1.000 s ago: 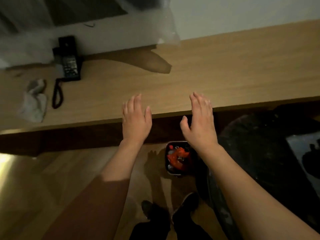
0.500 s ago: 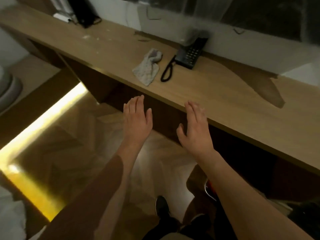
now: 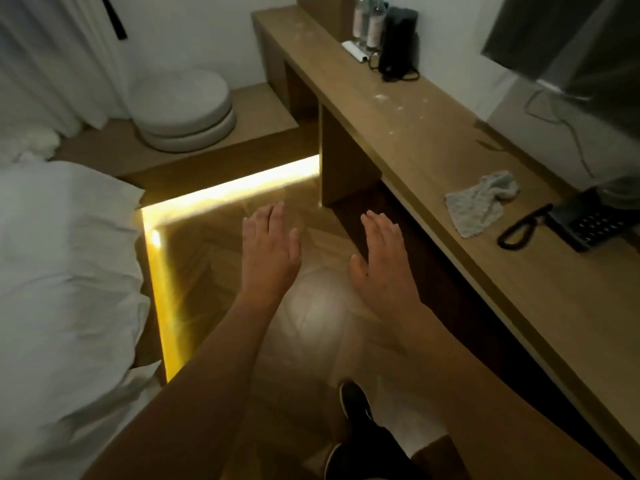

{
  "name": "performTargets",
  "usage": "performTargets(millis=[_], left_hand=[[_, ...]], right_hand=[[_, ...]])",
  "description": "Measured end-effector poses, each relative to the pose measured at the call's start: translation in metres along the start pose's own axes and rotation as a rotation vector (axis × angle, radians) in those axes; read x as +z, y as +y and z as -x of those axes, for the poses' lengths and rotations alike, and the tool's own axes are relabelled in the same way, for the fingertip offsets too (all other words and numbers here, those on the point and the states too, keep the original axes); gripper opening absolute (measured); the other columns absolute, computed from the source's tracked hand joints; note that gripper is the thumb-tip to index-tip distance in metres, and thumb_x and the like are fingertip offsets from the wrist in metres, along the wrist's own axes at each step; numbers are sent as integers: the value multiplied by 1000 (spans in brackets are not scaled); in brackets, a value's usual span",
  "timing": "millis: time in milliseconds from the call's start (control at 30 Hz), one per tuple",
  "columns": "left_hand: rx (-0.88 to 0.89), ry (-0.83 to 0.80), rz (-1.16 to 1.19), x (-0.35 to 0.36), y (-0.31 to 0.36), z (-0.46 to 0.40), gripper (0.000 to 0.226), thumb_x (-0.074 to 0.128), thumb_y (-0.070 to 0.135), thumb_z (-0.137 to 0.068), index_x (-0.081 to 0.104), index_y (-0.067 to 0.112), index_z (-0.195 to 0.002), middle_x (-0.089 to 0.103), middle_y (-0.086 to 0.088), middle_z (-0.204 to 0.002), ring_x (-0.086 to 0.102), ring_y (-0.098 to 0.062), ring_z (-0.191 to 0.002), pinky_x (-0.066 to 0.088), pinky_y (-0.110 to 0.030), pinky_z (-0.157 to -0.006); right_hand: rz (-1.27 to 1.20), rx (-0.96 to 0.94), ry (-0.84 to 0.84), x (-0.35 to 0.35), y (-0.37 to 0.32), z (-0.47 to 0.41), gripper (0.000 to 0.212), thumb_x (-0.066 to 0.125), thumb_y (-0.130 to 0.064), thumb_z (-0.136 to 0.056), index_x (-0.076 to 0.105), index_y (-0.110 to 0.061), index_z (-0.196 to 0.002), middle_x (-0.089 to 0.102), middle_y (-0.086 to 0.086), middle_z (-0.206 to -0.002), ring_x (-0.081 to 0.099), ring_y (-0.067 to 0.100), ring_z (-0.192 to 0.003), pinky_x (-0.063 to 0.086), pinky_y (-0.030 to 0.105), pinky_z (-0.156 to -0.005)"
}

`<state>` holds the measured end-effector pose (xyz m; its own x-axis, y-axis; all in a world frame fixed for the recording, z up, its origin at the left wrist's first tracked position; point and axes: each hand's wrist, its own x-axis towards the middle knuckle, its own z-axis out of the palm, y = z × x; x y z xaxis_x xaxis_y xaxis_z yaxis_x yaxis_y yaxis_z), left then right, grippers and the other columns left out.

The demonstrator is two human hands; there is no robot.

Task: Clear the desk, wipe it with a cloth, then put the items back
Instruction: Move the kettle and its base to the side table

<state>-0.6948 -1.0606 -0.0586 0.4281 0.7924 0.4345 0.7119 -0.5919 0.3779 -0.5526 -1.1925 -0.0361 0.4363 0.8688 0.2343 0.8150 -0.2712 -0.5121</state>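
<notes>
With the left hand (image 3: 268, 249) and right hand (image 3: 382, 263) both flat-fingered and empty at frame centre, I would first lift the telephone (image 3: 588, 221) (coiled cord trailing) and then the cloth (image 3: 479, 206) at right off the desk (image 3: 398, 133).

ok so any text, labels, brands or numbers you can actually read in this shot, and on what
None can be read.
Bottles at the desk's far end: pale labels, too blurred to read.
Telephone: keypad keys show only as dark squares, with no legible digits.
White strip beside the bottles: no legible marking.
Cloth and desk: no print visible.
</notes>
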Motion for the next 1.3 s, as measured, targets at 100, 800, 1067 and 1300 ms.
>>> performTargets(millis=[100, 800, 1067, 1300], left_hand=[[-24, 1, -13, 3, -21, -30, 48, 58, 20, -95, 51, -1, -138, 54, -24, -135, 47, -42, -125, 35, -60, -112], [-187, 31, -61, 79, -157, -323, 48, 54, 19, -99, 47, 5, -144, 49, -16, -144, 42, -33, -137, 23, -50, -121], [-187, 19, -41, 84, -279, -480, 47, 50, 21, -101, 44, 7, -145, 47, -13, -146, 39, -30, -140, 19, -49, -123], [-164, 11, -30, 94, -354, -586, 41, 48, 23, -102, 46, 10, -141, 48, -11, -142, 42, -29, -135, 21, -49, -123]], right_hand=[[-14, -42, -42, 19, -5, -43, 64, 49, -19, -96, 24, -12, -154, 23, 7, -161, 12, 20, -151, 6, 40, -124], [-77, -154, -105, 129, -33, -396, 63, 53, -24, -97, 26, -17, -154, 24, 1, -160, 12, 17, -151, 6, 34, -122], [-73, -140, -115, 207, -106, -565, 65, 52, -27, -98, 23, -19, -155, 19, 0, -163, 9, 17, -152, 8, 34, -122], [-70, -131, -88, 253, -145, -672, 66, 55, -24, -95, 26, -19, -154, 24, 0, -161, 14, 17, -151, 11, 34, -121]])
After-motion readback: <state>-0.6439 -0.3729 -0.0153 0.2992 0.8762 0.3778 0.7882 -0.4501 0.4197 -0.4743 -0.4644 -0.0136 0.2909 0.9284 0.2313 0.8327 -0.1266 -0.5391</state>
